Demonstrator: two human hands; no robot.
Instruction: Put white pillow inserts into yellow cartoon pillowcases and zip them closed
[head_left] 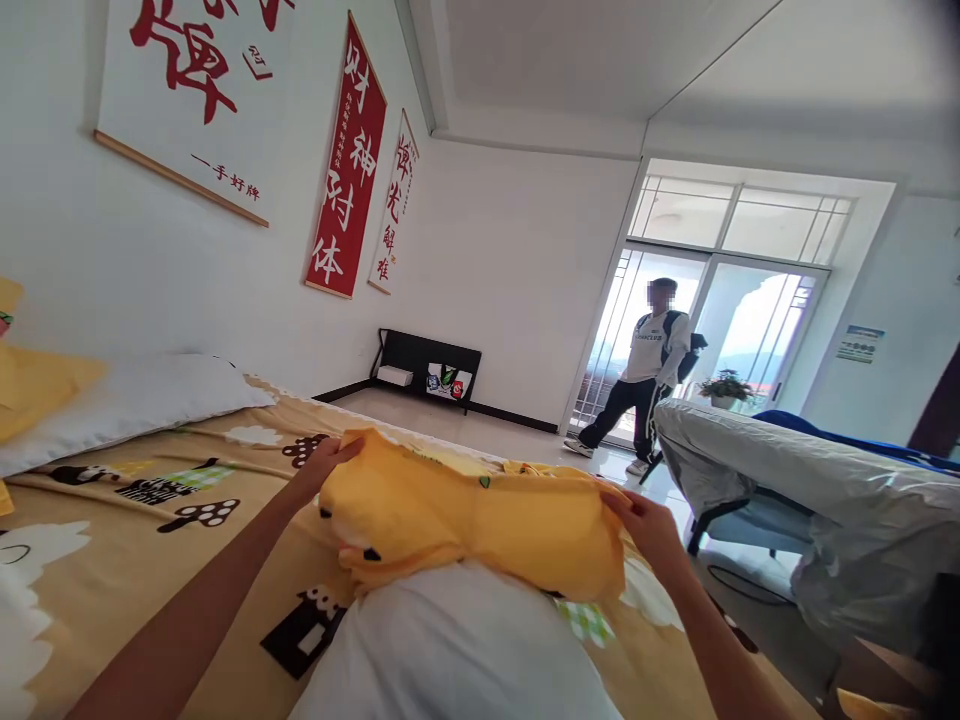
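A yellow pillowcase (480, 520) is bunched over the far end of a white pillow (450, 650), which lies on the bed nearest me. My left hand (330, 465) is closed on the pillowcase's far left corner. Its far right side is pinched between the fingers of my right hand (641, 520). Between the two hands the cloth is stretched wide, and dark printed patches show on its left part. Beneath everything spreads a tan bedsheet (240, 560) with mushroom, cloud and house prints.
Another white pillow (180, 400) and yellow cloth (45, 390) lie at the left. A person (656, 360) with a backpack stands by the glass door. On the right are a plastic-covered table (787, 450) and a chair (750, 520); a low black shelf (427, 360) stands against the back wall.
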